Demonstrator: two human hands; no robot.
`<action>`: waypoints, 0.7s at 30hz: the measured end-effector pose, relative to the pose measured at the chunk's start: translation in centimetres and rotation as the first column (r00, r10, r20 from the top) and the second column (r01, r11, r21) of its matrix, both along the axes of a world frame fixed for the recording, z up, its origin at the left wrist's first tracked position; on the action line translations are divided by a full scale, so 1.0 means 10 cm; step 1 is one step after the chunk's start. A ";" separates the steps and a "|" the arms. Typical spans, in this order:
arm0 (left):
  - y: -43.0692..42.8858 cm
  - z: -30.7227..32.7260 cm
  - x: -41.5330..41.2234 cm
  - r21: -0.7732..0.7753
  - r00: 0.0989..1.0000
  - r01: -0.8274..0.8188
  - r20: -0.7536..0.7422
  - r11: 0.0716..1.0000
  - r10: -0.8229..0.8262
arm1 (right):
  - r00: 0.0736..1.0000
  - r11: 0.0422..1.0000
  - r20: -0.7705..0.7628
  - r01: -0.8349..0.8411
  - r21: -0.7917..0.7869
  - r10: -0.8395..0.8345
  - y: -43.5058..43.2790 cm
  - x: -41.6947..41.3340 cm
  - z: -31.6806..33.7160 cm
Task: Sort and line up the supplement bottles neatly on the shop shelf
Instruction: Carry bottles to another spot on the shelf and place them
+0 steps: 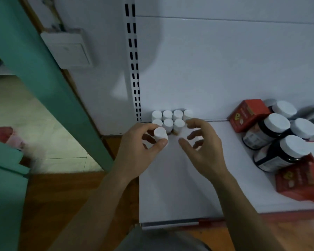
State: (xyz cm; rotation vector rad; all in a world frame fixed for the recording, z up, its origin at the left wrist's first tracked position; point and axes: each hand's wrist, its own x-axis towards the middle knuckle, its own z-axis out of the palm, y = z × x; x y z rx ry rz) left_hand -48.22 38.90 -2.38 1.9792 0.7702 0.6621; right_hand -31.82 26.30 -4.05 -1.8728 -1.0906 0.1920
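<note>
Left hand: your left hand (140, 151) pinches a small white-capped supplement bottle (160, 135) between thumb and curled fingers.
Held bottle: it stands upright at the front left of the group; you can't see whether its base touches the shelf.
Right hand: your right hand (203, 147) hovers just beside it, fingers loosely bent and spread, holding nothing. Its fingertips may brush the nearest cap, but blur hides that.
Lined-up group: a cluster of small white-capped bottles (168, 119) stands in two close rows at the back left corner of the flat white metal shelf (170, 187), against the back panel.
Unsorted stock: large dark jars with white lids (276, 124) lean together at the right, well apart from the cluster, among red cardboard boxes (248, 113).
Frame: a slotted white upright (133, 60) rises just left of the cluster.
</note>
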 end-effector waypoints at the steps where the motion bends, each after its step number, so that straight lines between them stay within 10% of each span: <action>1: -0.02 0.03 0.03 -0.015 1.000 0.025 0.020 1.000 -0.025 | 0.997 0.997 -0.029 -0.071 -0.013 0.071 -0.09 -0.05 0.04; 6: -0.17 0.05 0.22 -0.101 0.973 0.221 0.092 0.970 -0.212 | 0.997 0.999 -0.064 -0.033 -0.005 0.033 -0.20 -0.13 0.01; 13: -0.01 -0.23 0.16 -0.091 0.971 -0.188 0.132 0.978 0.199 | 0.930 0.945 -0.177 0.305 -0.119 -0.323 0.08 0.22 -0.12; 21: 0.09 -0.38 0.33 0.009 0.980 -0.190 -0.063 0.982 0.190 | 0.967 0.922 0.027 0.251 -0.294 -0.255 0.29 0.27 -0.26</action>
